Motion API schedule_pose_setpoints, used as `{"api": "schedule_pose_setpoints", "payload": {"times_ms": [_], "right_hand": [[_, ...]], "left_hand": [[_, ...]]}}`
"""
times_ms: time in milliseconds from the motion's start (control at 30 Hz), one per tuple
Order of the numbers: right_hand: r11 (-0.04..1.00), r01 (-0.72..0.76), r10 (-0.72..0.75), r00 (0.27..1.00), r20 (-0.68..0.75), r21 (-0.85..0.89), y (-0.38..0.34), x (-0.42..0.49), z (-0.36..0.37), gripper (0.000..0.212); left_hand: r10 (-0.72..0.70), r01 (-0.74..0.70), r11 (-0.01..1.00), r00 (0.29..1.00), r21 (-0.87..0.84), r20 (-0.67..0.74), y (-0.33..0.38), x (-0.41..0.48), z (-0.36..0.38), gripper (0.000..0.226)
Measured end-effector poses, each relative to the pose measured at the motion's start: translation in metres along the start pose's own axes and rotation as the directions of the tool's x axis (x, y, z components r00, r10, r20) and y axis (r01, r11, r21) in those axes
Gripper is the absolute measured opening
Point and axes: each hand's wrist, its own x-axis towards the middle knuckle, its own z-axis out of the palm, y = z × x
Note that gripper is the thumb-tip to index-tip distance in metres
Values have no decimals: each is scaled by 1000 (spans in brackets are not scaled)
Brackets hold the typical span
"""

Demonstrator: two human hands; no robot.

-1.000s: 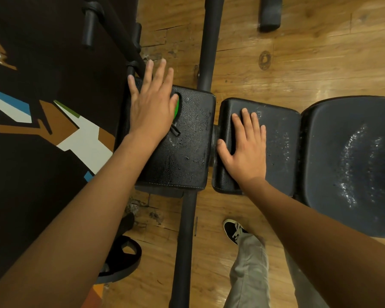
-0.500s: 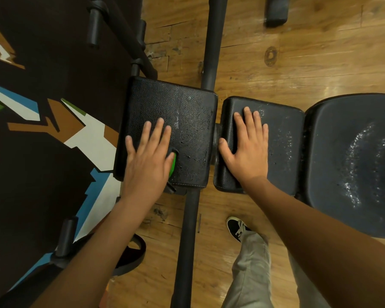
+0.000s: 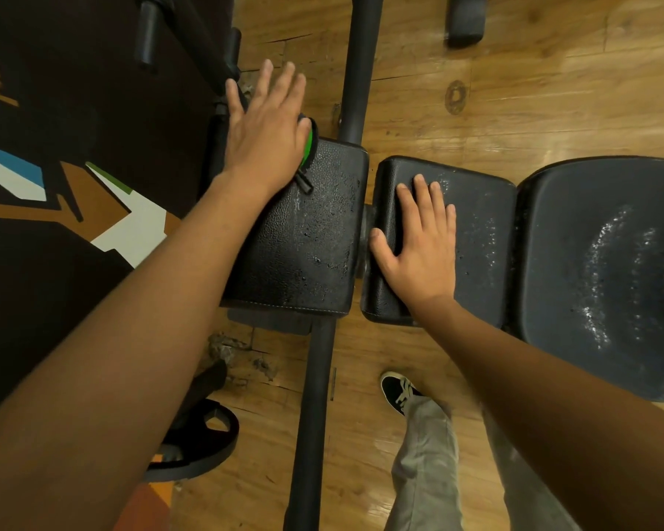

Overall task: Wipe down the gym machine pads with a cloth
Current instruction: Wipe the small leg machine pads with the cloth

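Wiping under way on the centre-left pad, most of the job still ahead

The left hand presses the cloth flat with straight, spread fingers at the top edge of the left pad, left of centre in the frame. The right hand lies flat, fingers straight and close together, on the middle pad, apparently bracing. Droplets still bead on the right side of the left pad, on the middle pad and on the seat pad at right, so I judge only part of one pad wiped and two left untouched. The cloth is mostly hidden under the palm, with only a green sliver and a dark tab showing. The forearm covers the left pad's left strip, and the seat pad is cut off by the frame's right edge.
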Motion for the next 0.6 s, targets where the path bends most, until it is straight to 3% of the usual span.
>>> {"api": "schedule_pose_setpoints", "payload": {"times_ms": [367,600], "right_hand": [[1000,-5,5,1000,15,11,-1,-1,-3,69],[1000,-6,6,1000,12,4,-1,-1,-1,69]], "left_hand": [[-6,5,994,1000,-107,-15,12,-57,6,62],[20,-20,999,1000,-30,-14,15,-53,12,61]]}}
